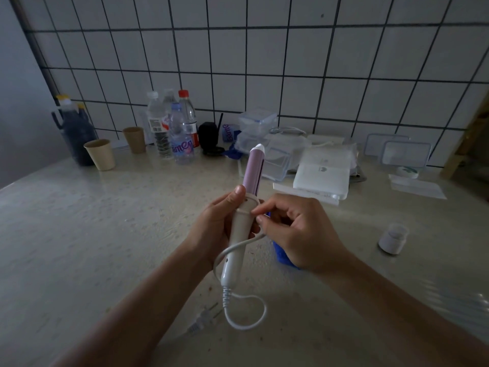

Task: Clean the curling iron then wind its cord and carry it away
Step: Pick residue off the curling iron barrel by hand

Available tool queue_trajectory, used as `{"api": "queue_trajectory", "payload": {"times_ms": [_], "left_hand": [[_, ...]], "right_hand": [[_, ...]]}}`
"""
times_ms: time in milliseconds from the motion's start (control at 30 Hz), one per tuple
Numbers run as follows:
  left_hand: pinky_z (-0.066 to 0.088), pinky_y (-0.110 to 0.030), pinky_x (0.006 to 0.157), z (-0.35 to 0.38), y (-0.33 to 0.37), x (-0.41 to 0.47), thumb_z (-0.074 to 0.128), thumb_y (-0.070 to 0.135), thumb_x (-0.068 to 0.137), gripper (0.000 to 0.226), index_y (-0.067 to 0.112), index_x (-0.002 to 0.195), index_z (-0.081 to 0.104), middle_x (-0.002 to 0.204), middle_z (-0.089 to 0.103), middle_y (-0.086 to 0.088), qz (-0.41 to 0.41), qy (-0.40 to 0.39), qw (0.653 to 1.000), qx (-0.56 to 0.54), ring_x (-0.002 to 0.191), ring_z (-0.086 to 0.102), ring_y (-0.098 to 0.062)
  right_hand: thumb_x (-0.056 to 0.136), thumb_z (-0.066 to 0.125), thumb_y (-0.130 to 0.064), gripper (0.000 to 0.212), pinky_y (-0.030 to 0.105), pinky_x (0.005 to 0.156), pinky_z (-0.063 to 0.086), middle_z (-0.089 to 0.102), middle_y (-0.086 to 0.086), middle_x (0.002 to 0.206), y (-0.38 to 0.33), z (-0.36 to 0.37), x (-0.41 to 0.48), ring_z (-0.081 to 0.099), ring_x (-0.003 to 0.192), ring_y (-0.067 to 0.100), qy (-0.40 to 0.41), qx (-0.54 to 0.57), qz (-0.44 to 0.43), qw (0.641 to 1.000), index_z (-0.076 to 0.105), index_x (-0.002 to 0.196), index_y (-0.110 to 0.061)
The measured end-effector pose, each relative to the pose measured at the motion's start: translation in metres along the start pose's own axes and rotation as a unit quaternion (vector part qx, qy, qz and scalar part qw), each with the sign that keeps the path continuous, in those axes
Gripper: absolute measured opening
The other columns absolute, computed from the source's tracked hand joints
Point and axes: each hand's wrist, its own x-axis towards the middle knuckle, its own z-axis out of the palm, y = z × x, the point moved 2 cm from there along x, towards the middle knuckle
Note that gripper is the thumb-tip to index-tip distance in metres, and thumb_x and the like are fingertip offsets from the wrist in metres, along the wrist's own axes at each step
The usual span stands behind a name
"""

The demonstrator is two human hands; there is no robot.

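Lilac-and-white curling iron point(253, 168), left hand point(211, 229) fingers wrapped round its handle, right hand point(299, 234) fingers pinching cord point(239, 243)

A pale speckled countertop point(105, 234) runs back to the tiled wall. Along its far edge stand a dark jug point(75, 136) at the left, a paper cup point(101, 154), a second paper cup point(135, 140), several water bottles point(172, 128), clear plastic boxes point(258, 121) and white packets point(321, 170) (loosely piled). To the right stands a small white bottle point(393, 238). Nearest, a plug point(199, 321) lies flat.
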Motion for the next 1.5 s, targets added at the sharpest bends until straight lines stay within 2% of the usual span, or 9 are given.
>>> {"api": "queue_trajectory", "payload": {"times_ms": [233, 400, 600, 767, 933, 1033, 1133, 1367, 1500], "left_hand": [[0.061, -0.034, 0.066, 0.002, 0.002, 0.0, 0.074, 0.049, 0.084, 0.062, -0.005, 0.113, 0.065, 0.085, 0.072, -0.016, 0.0, 0.004, 1.0, 0.002, 0.072, 0.07, -0.025], [0.059, -0.033, 0.066, 0.003, 0.006, -0.002, 0.064, 0.045, 0.094, 0.046, 0.001, 0.101, 0.073, 0.083, 0.07, -0.013, 0.0, -0.002, 1.0, -0.017, 0.072, 0.069, -0.022], [0.051, -0.036, 0.065, -0.003, 0.006, -0.001, 0.067, 0.056, 0.088, 0.065, -0.003, 0.115, 0.064, 0.078, 0.061, -0.013, -0.012, 0.094, 0.995, 0.01, 0.065, 0.059, -0.024], [0.051, -0.028, 0.05, -0.007, 0.003, -0.001, 0.058, 0.051, 0.097, 0.051, 0.004, 0.103, 0.075, 0.068, 0.064, -0.008, 0.004, 0.182, 0.983, 0.031, 0.054, 0.059, -0.016], [0.048, -0.027, 0.044, -0.002, 0.005, 0.0, 0.057, 0.045, 0.094, 0.039, 0.008, 0.1, 0.069, 0.082, 0.071, -0.01, 0.004, 0.166, 0.986, 0.004, 0.05, 0.056, -0.013], [0.05, -0.03, 0.052, 0.0, 0.004, 0.0, 0.054, 0.043, 0.098, 0.039, 0.007, 0.107, 0.063, 0.087, 0.074, -0.009, 0.0, 0.163, 0.987, 0.006, 0.054, 0.057, -0.014], [0.05, -0.037, 0.067, 0.003, 0.003, -0.003, 0.055, 0.045, 0.097, 0.039, 0.008, 0.106, 0.067, 0.09, 0.075, -0.01, -0.008, 0.164, 0.986, 0.005, 0.065, 0.061, -0.018], [0.049, -0.027, 0.047, -0.001, 0.007, -0.006, 0.055, 0.043, 0.098, 0.036, 0.009, 0.102, 0.066, 0.086, 0.074, -0.009, 0.01, 0.188, 0.982, -0.029, 0.055, 0.057, -0.014], [0.049, -0.028, 0.047, -0.002, 0.007, -0.007, 0.053, 0.044, 0.099, 0.042, 0.011, 0.087, 0.076, 0.083, 0.069, -0.009, -0.004, 0.183, 0.982, -0.039, 0.055, 0.056, -0.014]], "right_hand": [[0.092, 0.07, -0.016, 0.014, 0.055, 0.059, 0.057, 0.069, -0.008, 0.063, 0.0, -0.002, 0.001, 0.063, 0.053, 0.018, -0.036, 0.012, 0.001, 0.999, 0.077, 0.089, -0.029], [0.091, 0.073, -0.016, 0.014, 0.02, 0.055, 0.046, 0.066, -0.014, 0.062, 0.004, 0.007, -0.002, 0.056, 0.053, 0.002, -0.09, 0.012, 0.013, 0.996, 0.077, 0.089, -0.029], [0.092, 0.073, -0.016, 0.01, 0.029, 0.055, 0.043, 0.061, 0.008, 0.061, -0.001, 0.01, -0.007, 0.05, 0.055, 0.013, -0.17, 0.031, 0.033, 0.984, 0.078, 0.089, -0.024], [0.092, 0.075, -0.012, 0.011, 0.027, 0.056, 0.042, 0.057, -0.01, 0.059, -0.004, 0.019, -0.014, 0.047, 0.055, 0.007, -0.245, 0.023, 0.039, 0.968, 0.078, 0.089, -0.022], [0.095, 0.075, -0.011, 0.012, 0.041, 0.073, 0.065, 0.075, -0.001, 0.075, 0.0, 0.018, -0.012, 0.069, 0.062, 0.025, -0.118, 0.002, 0.023, 0.993, 0.08, 0.094, -0.022], [0.096, 0.074, -0.009, 0.016, 0.014, 0.055, 0.049, 0.07, -0.013, 0.067, 0.0, 0.018, -0.011, 0.06, 0.052, 0.009, -0.068, -0.015, 0.003, 0.998, 0.079, 0.094, -0.025], [0.097, 0.074, -0.008, 0.015, 0.012, 0.049, 0.037, 0.064, -0.016, 0.06, 0.0, 0.018, -0.011, 0.052, 0.049, 0.003, -0.047, -0.008, 0.008, 0.999, 0.08, 0.097, -0.021], [0.093, 0.075, -0.008, 0.01, 0.021, 0.051, 0.042, 0.066, -0.001, 0.062, -0.009, 0.023, -0.016, 0.049, 0.051, 0.005, -0.21, 0.018, 0.006, 0.978, 0.081, 0.092, -0.017], [0.093, 0.074, -0.007, 0.011, 0.014, 0.054, 0.043, 0.07, -0.004, 0.066, -0.011, 0.024, -0.016, 0.055, 0.053, 0.003, -0.179, 0.014, 0.001, 0.984, 0.081, 0.093, -0.015]]}}
